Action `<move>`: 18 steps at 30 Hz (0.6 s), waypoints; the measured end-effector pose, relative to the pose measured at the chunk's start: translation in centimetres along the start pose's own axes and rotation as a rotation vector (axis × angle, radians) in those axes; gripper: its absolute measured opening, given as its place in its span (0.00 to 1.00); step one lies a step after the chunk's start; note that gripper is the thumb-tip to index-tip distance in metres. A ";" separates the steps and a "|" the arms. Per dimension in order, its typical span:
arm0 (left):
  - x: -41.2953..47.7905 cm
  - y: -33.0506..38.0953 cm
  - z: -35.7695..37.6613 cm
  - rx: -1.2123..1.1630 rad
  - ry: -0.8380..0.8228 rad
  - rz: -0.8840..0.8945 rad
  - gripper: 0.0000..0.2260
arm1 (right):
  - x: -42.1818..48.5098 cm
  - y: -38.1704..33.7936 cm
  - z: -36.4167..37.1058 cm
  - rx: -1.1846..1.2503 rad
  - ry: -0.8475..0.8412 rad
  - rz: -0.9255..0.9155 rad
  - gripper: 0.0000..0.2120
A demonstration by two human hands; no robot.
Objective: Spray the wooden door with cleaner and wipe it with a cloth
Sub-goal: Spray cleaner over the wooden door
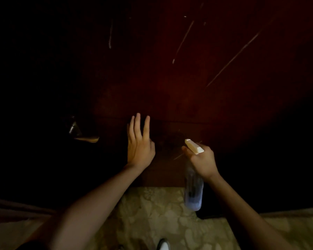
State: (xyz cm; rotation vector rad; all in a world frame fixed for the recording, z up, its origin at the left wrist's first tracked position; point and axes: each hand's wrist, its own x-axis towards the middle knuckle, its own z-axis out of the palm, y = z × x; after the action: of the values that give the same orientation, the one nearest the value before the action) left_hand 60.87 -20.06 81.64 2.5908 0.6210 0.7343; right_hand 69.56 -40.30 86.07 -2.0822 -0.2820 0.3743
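Nearest the camera, a pale patterned floor [161, 213] runs up to the foot of the door, with the toe of a shoe [163, 245] at the bottom edge. Above it, the right hand [202, 163] is wrapped around the neck of a clear spray bottle [193, 193], a finger over the trigger and the white nozzle [193, 146] aimed at the wood, likely so the cleaner lands on the lower panel. The left hand [139, 143] is open, fingers spread, flat against or just off the wooden door [188, 87]; contact is hard to judge, perhaps steadying it. A lever handle [87, 138] sits to the left. Farther up, pale streaks [182, 42] cross the dark wood. No cloth is in view
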 end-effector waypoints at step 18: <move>-0.1 8.5 6.9 0.182 -0.150 0.124 0.43 | 1.7 7.2 -13.1 0.009 0.181 0.019 0.05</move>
State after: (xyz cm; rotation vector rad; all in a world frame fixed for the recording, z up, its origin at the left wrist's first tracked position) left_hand 67.31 -28.71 80.08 2.8412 0.5052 0.5355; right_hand 76.40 -53.74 86.00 -2.0948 -0.1522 0.1964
